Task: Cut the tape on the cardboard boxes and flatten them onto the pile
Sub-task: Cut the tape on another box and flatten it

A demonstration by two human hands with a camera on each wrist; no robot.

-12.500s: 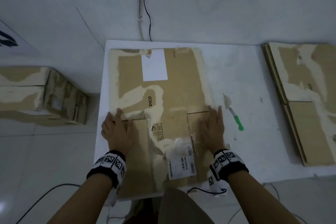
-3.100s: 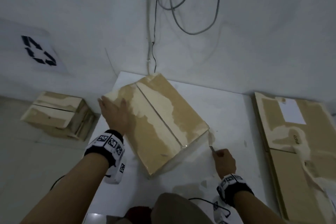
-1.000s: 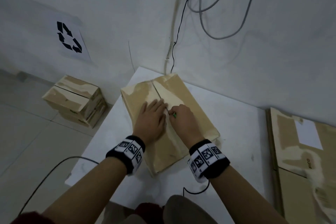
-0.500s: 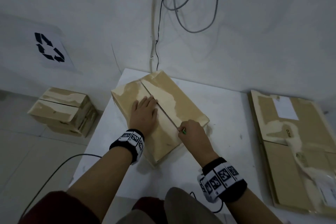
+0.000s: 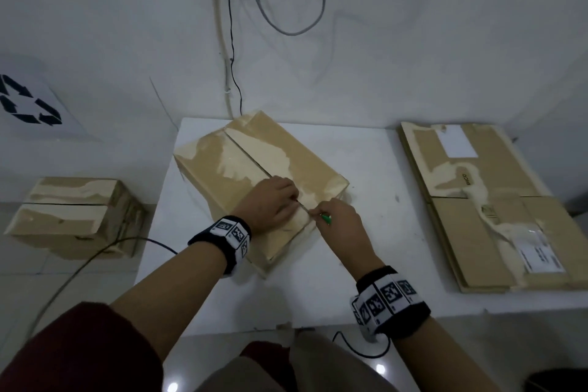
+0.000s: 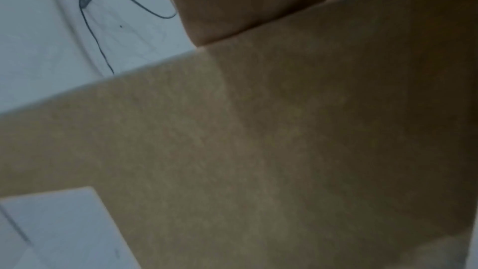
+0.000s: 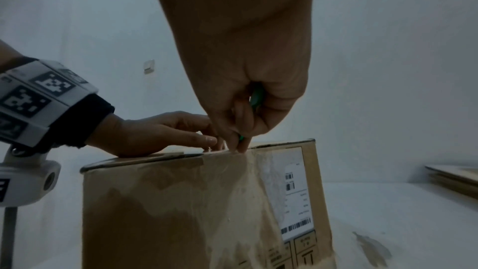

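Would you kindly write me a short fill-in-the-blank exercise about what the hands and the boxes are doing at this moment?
1. The right hand grips a cutter with a ____ handle.
2. The left hand presses on the ____ of the box on the white table.
3. The pile of flattened boxes lies to the person's ____.
4. Another unflattened box sits on the ____.

Missing words: green; top; right; floor

White table top (image 5: 366,251) set against a white wall. Grey and black cables (image 5: 286,9) hang on wall. Paper sheet with black recycling symbol (image 5: 28,102) at left. Pale tiled floor (image 5: 79,289) below.
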